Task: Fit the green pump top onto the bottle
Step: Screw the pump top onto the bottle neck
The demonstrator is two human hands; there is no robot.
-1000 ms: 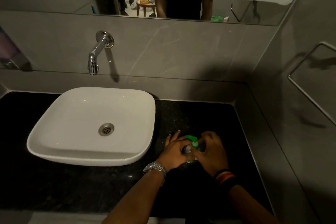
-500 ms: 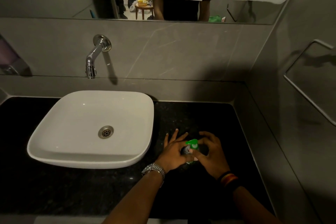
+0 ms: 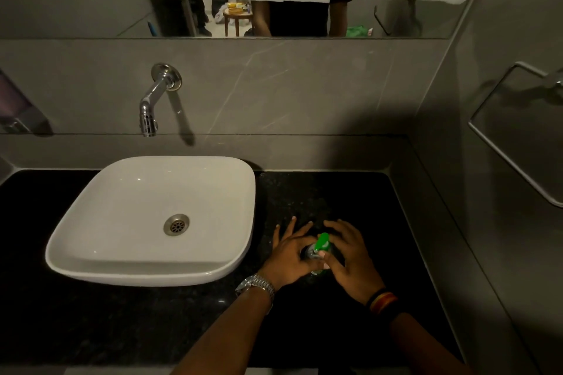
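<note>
The green pump top point(image 3: 323, 241) sits on the neck of a small bottle point(image 3: 310, 252) standing on the black countertop point(image 3: 350, 198), to the right of the basin. My left hand point(image 3: 292, 256) holds the bottle from the left with several fingers spread outward. My right hand point(image 3: 350, 256) is on the right side, thumb and fingers pinching the base of the pump. Most of the bottle's body is hidden between my hands.
A white square basin point(image 3: 91, 240) stands at the left under a chrome wall tap point(image 3: 155, 100). A grey wall with a metal towel rail point(image 3: 515, 161) closes the right side. A mirror strip point(image 3: 91, 18) runs along the back wall.
My right hand's fingers have lifted and spread away from the pump top, which now shows more fully. Both hands stay at the bottle.
</note>
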